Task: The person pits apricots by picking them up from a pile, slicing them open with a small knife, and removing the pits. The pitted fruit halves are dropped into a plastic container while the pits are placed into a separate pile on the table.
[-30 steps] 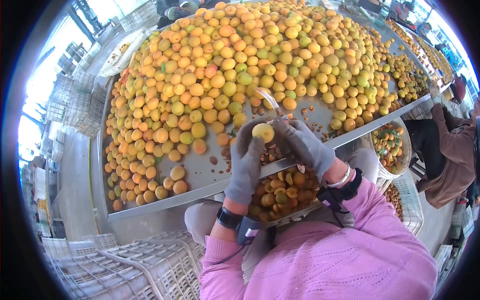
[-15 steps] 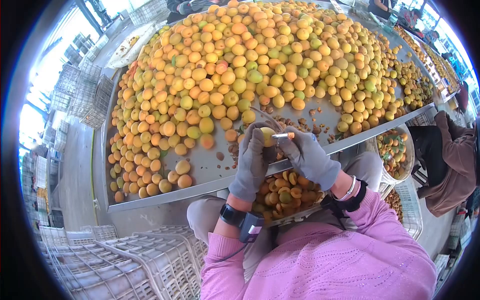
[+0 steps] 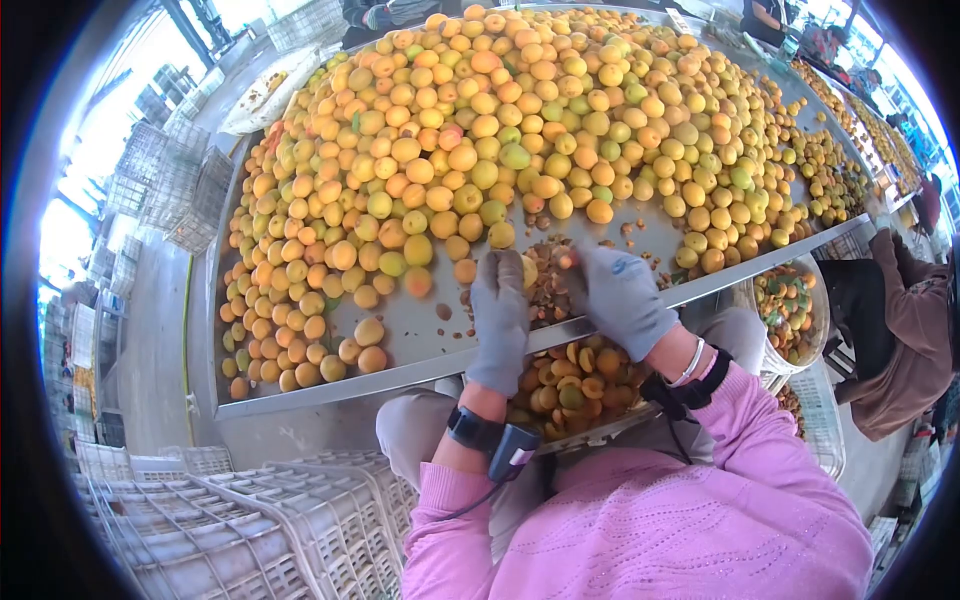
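Observation:
My left hand point(image 3: 502, 315), in a grey glove, is closed around an apricot point(image 3: 528, 270) that shows at its fingertips. My gloved right hand point(image 3: 625, 300) is curled just to the right. Motion blurs its fingertips, where the orange end of a small hand tool point(image 3: 567, 260) shows; its blade or tip cannot be made out. Both hands are above the front edge of a metal table point(image 3: 400, 325). Below them, a container of halved apricots point(image 3: 580, 385) sits at my lap. Brown pits and scraps point(image 3: 548, 290) lie on the metal behind my hands.
A large heap of whole apricots point(image 3: 470, 150) covers much of the table. At the right stands a white bucket point(image 3: 815, 310) with fruit and leaves. Plastic crates point(image 3: 270, 520) are stacked at lower left. A person in a brown garment point(image 3: 910, 340) is at the right; others are farther back.
My hands have drawn apart slightly. The right hand and its tool have moved up and away from the apricot, blurring. The left hand has turned a little and still holds the apricot.

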